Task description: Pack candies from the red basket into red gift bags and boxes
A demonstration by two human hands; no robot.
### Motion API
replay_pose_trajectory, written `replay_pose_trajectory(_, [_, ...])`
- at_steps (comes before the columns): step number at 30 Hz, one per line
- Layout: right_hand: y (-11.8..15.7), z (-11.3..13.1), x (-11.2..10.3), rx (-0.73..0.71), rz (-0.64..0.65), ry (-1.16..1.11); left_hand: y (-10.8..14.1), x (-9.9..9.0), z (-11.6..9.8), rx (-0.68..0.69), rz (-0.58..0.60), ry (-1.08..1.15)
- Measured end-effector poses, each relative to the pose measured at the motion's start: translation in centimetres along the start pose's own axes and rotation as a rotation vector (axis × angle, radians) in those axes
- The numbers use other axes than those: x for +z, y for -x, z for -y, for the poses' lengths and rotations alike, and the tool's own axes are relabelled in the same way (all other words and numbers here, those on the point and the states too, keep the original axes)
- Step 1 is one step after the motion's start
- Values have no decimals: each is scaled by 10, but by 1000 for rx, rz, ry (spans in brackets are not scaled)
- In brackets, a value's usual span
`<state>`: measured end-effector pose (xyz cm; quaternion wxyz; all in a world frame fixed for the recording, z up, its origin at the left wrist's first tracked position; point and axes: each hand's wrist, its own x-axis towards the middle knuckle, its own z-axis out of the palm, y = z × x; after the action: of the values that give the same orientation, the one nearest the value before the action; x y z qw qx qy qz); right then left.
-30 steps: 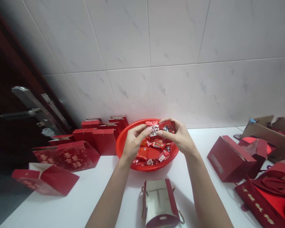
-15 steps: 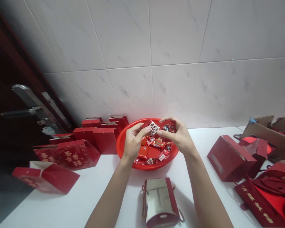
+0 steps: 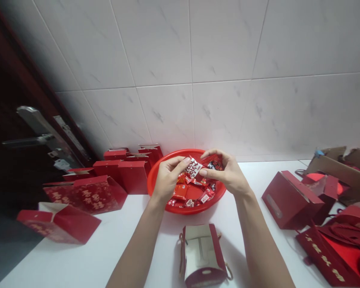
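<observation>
Over a round red basket point(image 3: 151, 182) of wrapped sweets, my left hand point(image 3: 169, 176) pinches a small white packet with dark red lettering point(image 3: 193, 168) between thumb and fingers. My right hand point(image 3: 228, 172) is curled round red wrapped sweets point(image 3: 213, 163), its thumb touching the right edge of the white packet. Several red and orange sweets point(image 3: 180, 192) lie in the basket beneath both hands. In front of the basket an open red box with a pale inside point(image 3: 201, 248) and cord handles rests on the white table.
Several red gift boxes point(image 3: 91, 194) stand at the left, beside a dark door with a metal handle point(image 3: 33, 140). To the right are more red boxes point(image 3: 291, 200), red bags point(image 3: 327, 256) and a cardboard box point(image 3: 333, 172). A tiled wall point(image 3: 222, 116) rises behind the basket.
The white packet has turned slightly and shows more of its lettered face. Both hands have shifted only a little over the basket.
</observation>
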<state>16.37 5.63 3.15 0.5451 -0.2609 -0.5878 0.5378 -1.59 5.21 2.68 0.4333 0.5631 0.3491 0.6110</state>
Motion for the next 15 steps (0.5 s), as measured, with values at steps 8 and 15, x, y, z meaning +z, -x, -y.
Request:
replay_pose_trajectory(8, [-8,-8,3,70,-100,-124,-3,-1,1,26,-71,50])
replay_pose_trajectory(15, [-13,-12,2,116,-146,-207,-3,-3,2,40,-115,-38])
